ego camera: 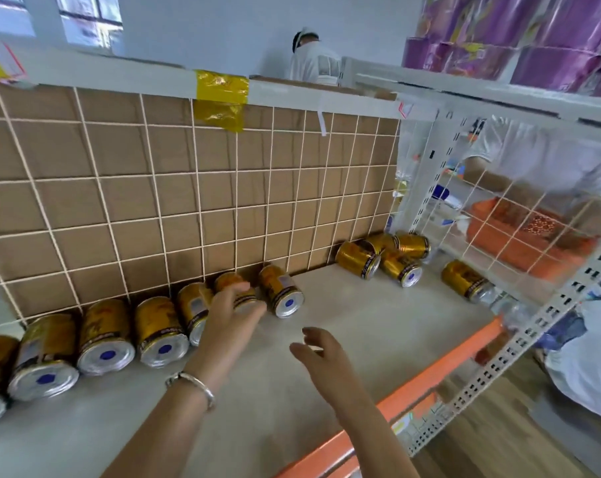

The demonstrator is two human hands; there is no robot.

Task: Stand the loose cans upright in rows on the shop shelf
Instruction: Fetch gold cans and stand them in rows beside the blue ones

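Note:
Several gold cans with silver ends (pixel 106 355) lie in a line along the shelf's back wall, their ends facing me. My left hand (pixel 231 310), with a silver bracelet on the wrist, reaches over one can (pixel 235 282) in that line, fingers above it and thumb below, gripping it. Just right of it is the last can in the line (pixel 281 291). My right hand (pixel 321 346) hovers over the beige shelf board (pixel 378 326) with loose fingers, holding nothing. Loose cans (pixel 359 258) lie piled in the back right corner, and one can (pixel 466 279) lies alone by the right side grid.
A cardboard back wall behind a white wire grid (pixel 188 188) closes the shelf. The front edge is orange (pixel 426 374). A slotted white upright (pixel 519 346) and side grid stand at right. People in white (pixel 312 60) are behind and beside the shelving. Purple packs (pixel 519 36) sit above.

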